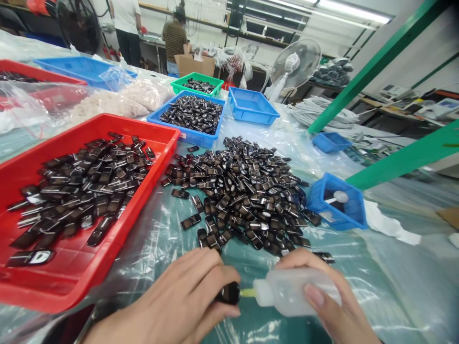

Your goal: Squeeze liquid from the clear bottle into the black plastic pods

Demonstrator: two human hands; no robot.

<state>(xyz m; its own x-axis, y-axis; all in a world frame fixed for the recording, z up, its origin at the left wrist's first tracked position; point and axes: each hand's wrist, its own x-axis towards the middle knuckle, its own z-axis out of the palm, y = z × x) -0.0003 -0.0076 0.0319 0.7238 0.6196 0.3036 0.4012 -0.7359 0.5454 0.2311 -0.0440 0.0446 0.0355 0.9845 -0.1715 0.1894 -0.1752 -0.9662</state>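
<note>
Left hand (186, 291) pinches a dark piece (230, 293); right hand (344, 313) curls around a translucent bottle (289, 290), its yellow tip (248, 293) at the piece's end, near a heap (247, 191) of similar ones.

Counted one squeeze bottle (292, 291), one green tray (215, 91), two red trays (77, 263), three blue trays (251, 101), two small blue bins (349, 217), two fans (296, 64), two co-workers (175, 40). Noted black casings (247, 186), too numerous to count.

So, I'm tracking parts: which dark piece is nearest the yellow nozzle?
The dark piece in the left hand, its end at the yellow nozzle; the others lie on the table or in trays.
</note>
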